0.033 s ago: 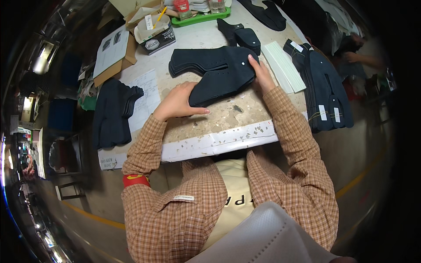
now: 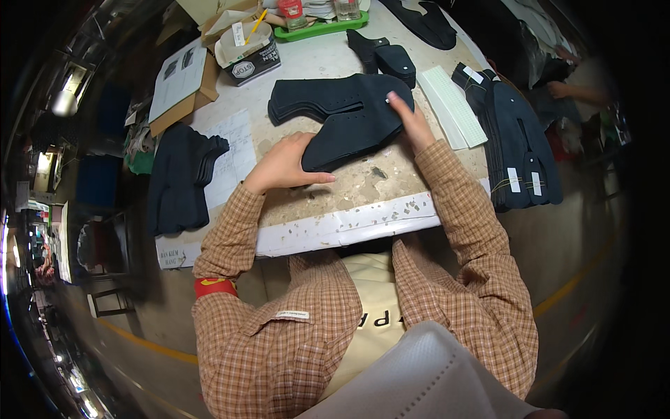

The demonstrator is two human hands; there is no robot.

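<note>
A stack of dark navy cut pieces (image 2: 335, 105), shaped like shoe uppers, lies in the middle of the worn table (image 2: 391, 181). The top piece is angled toward me. My left hand (image 2: 283, 164) grips its near left end, with the thumb stretched along the table. At its far right end my right hand (image 2: 412, 124) holds it, fingers lying on top. Both of my sleeves are orange checked.
More dark piece stacks sit at the left edge (image 2: 178, 178) and the right edge (image 2: 516, 146). A white ribbed strip (image 2: 453, 105), a paper sheet (image 2: 234, 150), a cardboard box (image 2: 241, 49) and a green tray (image 2: 321, 28) lie around. Another person's hand (image 2: 558, 89) shows far right.
</note>
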